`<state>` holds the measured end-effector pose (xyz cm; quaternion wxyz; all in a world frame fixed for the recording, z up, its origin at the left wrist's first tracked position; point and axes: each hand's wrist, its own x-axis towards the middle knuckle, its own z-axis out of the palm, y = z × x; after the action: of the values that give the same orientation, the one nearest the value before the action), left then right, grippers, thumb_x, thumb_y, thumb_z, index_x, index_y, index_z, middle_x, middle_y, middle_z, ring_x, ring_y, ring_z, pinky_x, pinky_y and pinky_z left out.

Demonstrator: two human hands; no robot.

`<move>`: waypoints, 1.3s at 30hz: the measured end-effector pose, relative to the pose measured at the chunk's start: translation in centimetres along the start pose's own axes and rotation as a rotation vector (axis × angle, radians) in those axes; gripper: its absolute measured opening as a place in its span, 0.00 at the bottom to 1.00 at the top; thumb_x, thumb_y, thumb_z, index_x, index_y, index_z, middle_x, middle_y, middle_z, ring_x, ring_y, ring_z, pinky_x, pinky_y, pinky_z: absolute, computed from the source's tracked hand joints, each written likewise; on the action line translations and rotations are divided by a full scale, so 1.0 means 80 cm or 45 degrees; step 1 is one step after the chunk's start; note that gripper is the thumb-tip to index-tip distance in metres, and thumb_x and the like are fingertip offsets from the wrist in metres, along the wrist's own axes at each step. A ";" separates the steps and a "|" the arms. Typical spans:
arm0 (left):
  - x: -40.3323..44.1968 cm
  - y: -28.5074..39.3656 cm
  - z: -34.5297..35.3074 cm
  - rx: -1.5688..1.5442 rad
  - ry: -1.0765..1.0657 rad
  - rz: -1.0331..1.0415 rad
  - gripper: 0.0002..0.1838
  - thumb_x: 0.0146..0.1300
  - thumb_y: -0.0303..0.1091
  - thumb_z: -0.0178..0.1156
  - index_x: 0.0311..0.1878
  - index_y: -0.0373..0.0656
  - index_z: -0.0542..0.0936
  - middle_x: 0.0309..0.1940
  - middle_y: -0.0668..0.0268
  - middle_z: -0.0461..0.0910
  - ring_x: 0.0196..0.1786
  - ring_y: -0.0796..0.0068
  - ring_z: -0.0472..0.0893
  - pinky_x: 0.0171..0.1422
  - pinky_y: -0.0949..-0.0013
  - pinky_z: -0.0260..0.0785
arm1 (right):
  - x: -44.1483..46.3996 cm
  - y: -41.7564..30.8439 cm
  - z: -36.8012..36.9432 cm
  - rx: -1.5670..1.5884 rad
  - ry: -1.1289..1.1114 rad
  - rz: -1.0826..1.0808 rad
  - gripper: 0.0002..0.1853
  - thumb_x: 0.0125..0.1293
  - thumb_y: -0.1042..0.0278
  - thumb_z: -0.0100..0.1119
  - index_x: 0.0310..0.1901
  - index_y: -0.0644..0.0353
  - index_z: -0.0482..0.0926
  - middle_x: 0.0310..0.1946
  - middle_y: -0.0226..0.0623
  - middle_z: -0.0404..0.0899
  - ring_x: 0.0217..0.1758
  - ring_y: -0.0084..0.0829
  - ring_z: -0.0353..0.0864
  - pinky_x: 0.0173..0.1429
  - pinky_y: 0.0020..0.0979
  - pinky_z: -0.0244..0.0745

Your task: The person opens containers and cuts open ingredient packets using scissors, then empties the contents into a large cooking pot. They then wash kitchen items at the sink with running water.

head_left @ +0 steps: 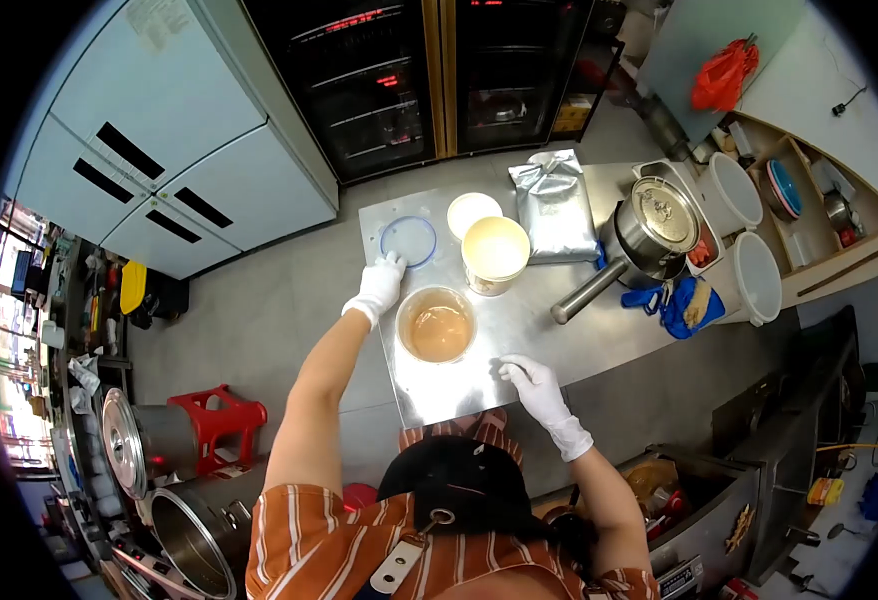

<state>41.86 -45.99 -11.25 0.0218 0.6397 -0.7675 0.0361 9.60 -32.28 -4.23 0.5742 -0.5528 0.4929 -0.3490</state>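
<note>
My left hand (377,287), in a white glove, has its fingertips on the near edge of a clear round lid with a blue rim (409,241). The fingers look closed on that rim, and the lid lies about flat on the steel table (599,330). Just right of this hand stands a round tub of light brown liquid (437,327), uncovered. My right hand (537,393), also gloved in white, hovers by the table's near edge with its fingers loosely apart and nothing in them. Behind the tub are a cream-coloured open tub (496,250) and a pale round lid (474,215).
A silver foil bag (556,210) stands at the back of the table. Right of it, a long-handled steel pot (639,250) sits beside a blue cloth (687,308). White buckets (757,280) line the right end. A red stool (221,425) and large steel pots (191,545) stand left.
</note>
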 end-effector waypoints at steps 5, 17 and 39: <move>-0.002 0.017 0.021 0.110 -0.066 -0.030 0.07 0.55 0.31 0.52 0.37 0.43 0.75 0.36 0.61 0.74 0.41 0.62 0.77 0.39 0.60 0.73 | 0.004 0.015 -0.014 -0.052 -0.108 0.007 0.11 0.63 0.74 0.49 0.44 0.68 0.77 0.30 0.35 0.80 0.34 0.23 0.79 0.41 0.22 0.73; -0.139 0.039 -0.016 -0.329 0.020 -0.005 0.28 0.46 0.40 0.61 0.53 0.42 0.72 0.49 0.58 0.70 0.55 0.60 0.68 0.63 0.57 0.55 | -0.014 0.046 0.008 0.003 -0.421 0.214 0.10 0.64 0.75 0.47 0.43 0.67 0.76 0.30 0.33 0.78 0.34 0.22 0.77 0.42 0.24 0.72; -0.137 -0.028 0.003 -0.754 0.221 0.574 0.10 0.50 0.24 0.60 0.36 0.39 0.73 0.37 0.59 0.75 0.42 0.58 0.75 0.47 0.61 0.70 | -0.014 0.022 0.221 -0.173 0.044 0.049 0.10 0.60 0.71 0.52 0.40 0.65 0.78 0.32 0.41 0.79 0.36 0.33 0.79 0.43 0.29 0.71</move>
<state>46.04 -35.68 -12.32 0.2623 0.4154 -0.8614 -0.1293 25.87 -25.83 -7.43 0.5334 -0.5748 0.5357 -0.3132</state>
